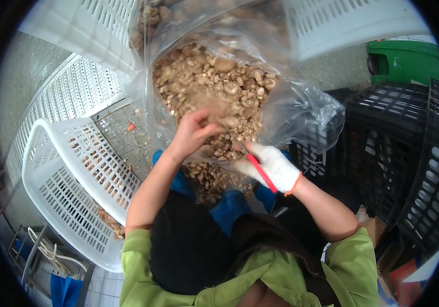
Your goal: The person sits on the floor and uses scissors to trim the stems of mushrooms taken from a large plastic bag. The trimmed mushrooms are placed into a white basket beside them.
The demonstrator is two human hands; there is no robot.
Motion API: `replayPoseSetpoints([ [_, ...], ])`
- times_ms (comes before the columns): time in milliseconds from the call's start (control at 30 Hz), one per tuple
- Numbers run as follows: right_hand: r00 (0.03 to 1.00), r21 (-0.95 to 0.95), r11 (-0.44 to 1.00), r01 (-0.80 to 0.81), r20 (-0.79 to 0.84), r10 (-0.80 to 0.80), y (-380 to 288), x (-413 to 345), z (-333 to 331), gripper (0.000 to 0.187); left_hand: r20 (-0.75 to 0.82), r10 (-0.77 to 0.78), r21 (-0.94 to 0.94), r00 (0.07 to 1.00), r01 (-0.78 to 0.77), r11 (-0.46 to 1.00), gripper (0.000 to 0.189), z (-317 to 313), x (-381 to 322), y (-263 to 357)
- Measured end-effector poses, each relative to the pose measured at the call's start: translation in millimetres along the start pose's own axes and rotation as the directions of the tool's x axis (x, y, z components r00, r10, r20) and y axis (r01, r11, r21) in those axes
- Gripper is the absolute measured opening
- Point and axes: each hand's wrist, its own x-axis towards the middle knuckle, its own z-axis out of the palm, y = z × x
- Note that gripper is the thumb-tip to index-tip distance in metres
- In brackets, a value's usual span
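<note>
An open clear plastic bag (304, 115) full of brown mushrooms (238, 86) lies before me, at the top centre. My left hand (198, 132) is bare and partly blurred over the mushrooms, its thumb towards the right hand. Blur hides whether its fingers hold anything. To its right, my right hand (275, 165) wears a white knit glove with an orange cuff. It grips a red-handled blade tool (259, 170), whose short metal tip shows by the thumb. Below the bag, a heap of small mushroom pieces (211, 184) lies between my blue boots (231, 207).
At the left a tilted white plastic basket (77, 195) has some mushrooms inside. White perforated crates (108, 38) flank the bag at the top. Black plastic crates (384, 146) stand at the right, below a green bin (403, 59). A metal grate (65, 92) lies on the left floor.
</note>
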Motion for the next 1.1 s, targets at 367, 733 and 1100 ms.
replayPoseSetpoints([
  [367,0.887,-0.527,0.806,0.269,-0.190,-0.420,14,3,-1,0.046,-0.059,-0.035,0.115,0.998,0.041,0.993,0.045,9,-6,22],
  [733,0.953,-0.341,0.940,-0.021,-0.290,-0.084,26,4,7,0.037,-0.033,-0.252,-0.472,0.967,0.207,0.857,0.010,-22,4,-29],
  [1100,0.839,-0.798,0.576,-0.178,-0.429,-0.336,36,74,-11,0.037,-0.168,-0.460,-0.199,0.872,0.427,0.882,0.029,4,57,-19],
])
